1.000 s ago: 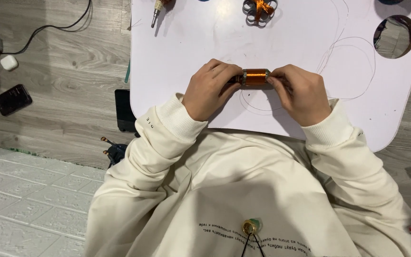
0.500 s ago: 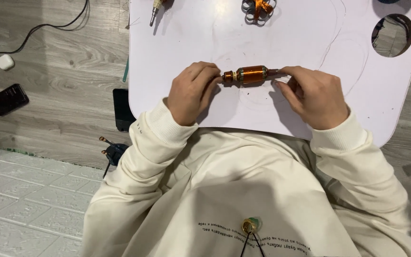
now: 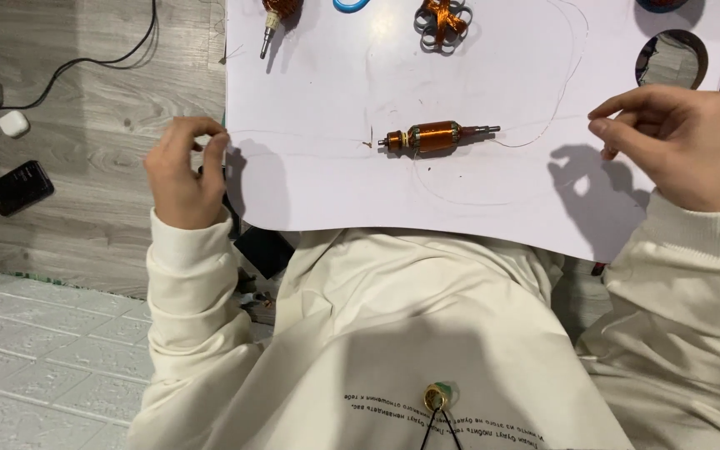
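Fingers of left hand (image 3: pixel 183 171) and right hand (image 3: pixel 678 143) pinched, copper-wound armature (image 3: pixel 431 137) midway between, untouched

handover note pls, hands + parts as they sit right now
Left hand: at the white table's left edge, fingers pinched, apparently on a thin wire.
Right hand: over the table's right side, fingertips pinched, likely on the same wire's other end.
Copper-wound armature: lying free mid-table, neither hand touching it.
Done: armature set down.
Left: wire is drawn out on both sides; its attachment is too fine to tell.
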